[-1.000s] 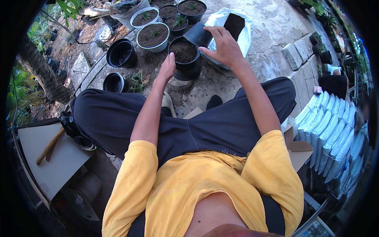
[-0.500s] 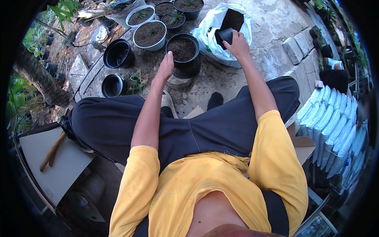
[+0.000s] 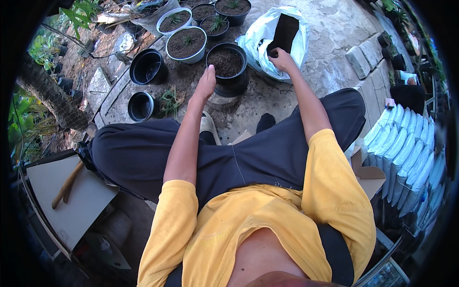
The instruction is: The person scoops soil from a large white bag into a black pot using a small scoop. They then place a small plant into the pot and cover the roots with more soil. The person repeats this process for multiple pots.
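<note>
My left hand (image 3: 206, 83) rests against the near left rim of a black pot (image 3: 231, 72) filled with dark soil, its fingers stretched out along the side. That pot sits on top of another black pot (image 3: 230, 90). To the right stands a white plastic bag (image 3: 256, 40) with dark soil (image 3: 286, 31) inside. My right hand (image 3: 281, 60) is at the bag's near part, closed on a small black pot (image 3: 273, 52), most of which is hidden by the hand and the bag.
Two empty black pots (image 3: 146, 67) stand to the left, beside a loose green plant (image 3: 169, 100). Several soil-filled pots with small plants, including a white pot (image 3: 187, 58), are at the back. Stacked white bags (image 3: 399, 148) lie right; a wooden-handled tool (image 3: 66, 184) lies left on a board.
My right hand has drawn slightly nearer and lower at the bag, and the small black pot has turned mostly out of sight. My left hand stays at the soil-filled pot.
</note>
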Demonstrator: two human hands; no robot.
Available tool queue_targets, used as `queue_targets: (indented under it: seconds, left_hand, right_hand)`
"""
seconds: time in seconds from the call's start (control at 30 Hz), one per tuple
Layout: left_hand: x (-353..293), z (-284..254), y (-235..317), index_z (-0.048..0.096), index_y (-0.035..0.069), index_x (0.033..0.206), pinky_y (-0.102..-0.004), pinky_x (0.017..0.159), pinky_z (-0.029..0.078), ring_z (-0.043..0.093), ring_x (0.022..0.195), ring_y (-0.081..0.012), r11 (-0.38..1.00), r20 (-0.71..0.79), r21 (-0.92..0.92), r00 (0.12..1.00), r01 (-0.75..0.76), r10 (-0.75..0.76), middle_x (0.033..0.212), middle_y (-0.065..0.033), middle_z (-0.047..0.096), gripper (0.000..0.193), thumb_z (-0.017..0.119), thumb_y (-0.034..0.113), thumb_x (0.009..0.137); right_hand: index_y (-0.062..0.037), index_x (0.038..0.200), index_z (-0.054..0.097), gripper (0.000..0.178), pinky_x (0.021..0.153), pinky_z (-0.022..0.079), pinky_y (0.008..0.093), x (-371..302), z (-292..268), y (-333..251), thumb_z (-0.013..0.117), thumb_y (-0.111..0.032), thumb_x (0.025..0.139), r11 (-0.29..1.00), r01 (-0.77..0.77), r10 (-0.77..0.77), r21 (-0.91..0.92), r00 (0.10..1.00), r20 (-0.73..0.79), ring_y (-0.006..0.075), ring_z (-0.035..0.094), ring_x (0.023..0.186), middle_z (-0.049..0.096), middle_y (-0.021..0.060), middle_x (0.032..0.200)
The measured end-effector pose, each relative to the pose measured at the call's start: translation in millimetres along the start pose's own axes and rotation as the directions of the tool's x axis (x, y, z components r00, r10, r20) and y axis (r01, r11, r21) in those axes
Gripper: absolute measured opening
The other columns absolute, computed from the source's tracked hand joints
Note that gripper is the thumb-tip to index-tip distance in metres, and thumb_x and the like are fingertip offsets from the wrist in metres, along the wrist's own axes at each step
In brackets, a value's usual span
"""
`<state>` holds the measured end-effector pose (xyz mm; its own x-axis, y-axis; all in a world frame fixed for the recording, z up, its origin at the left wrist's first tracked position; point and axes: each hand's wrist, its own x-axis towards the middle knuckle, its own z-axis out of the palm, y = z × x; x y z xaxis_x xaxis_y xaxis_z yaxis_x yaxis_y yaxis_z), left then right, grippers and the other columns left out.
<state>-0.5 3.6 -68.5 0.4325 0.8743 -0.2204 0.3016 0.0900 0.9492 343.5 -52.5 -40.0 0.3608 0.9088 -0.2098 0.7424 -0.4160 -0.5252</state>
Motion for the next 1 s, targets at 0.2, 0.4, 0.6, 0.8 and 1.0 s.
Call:
queue_targets:
  seconds: [0.2,0.4,0.6,0.8,1.0]
  left_hand:
    - [-5.0,3.4,16.4,0.045,-0.007,0.142,-0.0392,0.115,0.031,0.042,0.139,-0.0385,1.000,0.022,-0.004,0.999,0.025,-0.025,0.143,-0.0284,0.050,0.066,0.026,0.047,0.108]
    - [-1.7,2.9,8.4,0.045,-0.005,0.143,-0.0393,0.114,0.032,0.043,0.139,-0.0385,0.999,0.040,-0.023,0.999,0.025,-0.024,0.143,-0.0284,0.050,0.066,0.027,0.047,0.107]
    - [1.4,8.8,7.1,0.047,-0.005,0.141,-0.0409,0.112,0.034,0.045,0.137,-0.0394,0.998,0.026,-0.054,0.999,0.033,-0.031,0.141,-0.0287,0.052,0.066,0.028,0.048,0.107]
    - [1.7,10.0,10.9,0.051,-0.004,0.137,-0.0432,0.110,0.036,0.048,0.133,-0.0428,0.999,-0.025,0.026,0.999,0.046,-0.045,0.136,-0.0304,0.055,0.065,0.028,0.049,0.106]
    - [0.0,6.5,9.4,0.050,-0.003,0.138,-0.0440,0.110,0.036,0.047,0.133,-0.0432,0.999,-0.018,0.032,1.000,0.023,-0.023,0.136,-0.0306,0.054,0.066,0.027,0.050,0.106]
  right_hand:
    - [0.0082,0.116,0.065,0.069,0.077,0.055,0.0329,3.0,-20.5,1.6,0.075,-0.049,0.080,0.849,-0.175,0.196,0.500,0.981,0.009,0.0219,0.069,0.082,0.071,0.0179,0.102]
    - [0.0084,0.109,0.067,0.069,0.060,0.052,0.0286,-19.9,-79.6,-26.1,0.074,-0.052,0.076,0.864,-0.205,0.286,0.460,0.951,-0.114,0.0157,0.063,0.068,0.067,0.0091,0.080]
    - [0.0036,0.111,0.067,0.067,0.062,0.053,0.0269,-34.0,-141.8,-40.5,0.071,-0.054,0.077,0.916,-0.203,0.236,0.345,0.970,-0.055,0.0151,0.063,0.069,0.065,0.0095,0.083]
    - [0.0026,0.123,0.061,0.076,0.082,0.056,0.0363,-50.5,-150.0,-87.8,0.074,-0.057,0.079,0.973,0.084,-0.041,0.216,0.980,-0.196,0.0240,0.070,0.088,0.070,0.0176,0.101]
    - [-0.0081,0.135,0.053,0.075,0.090,0.054,0.0436,-103.4,-82.8,-158.6,0.079,-0.049,0.077,0.810,0.514,-0.574,-0.282,0.792,-0.206,0.0366,0.066,0.109,0.063,0.0203,0.118]
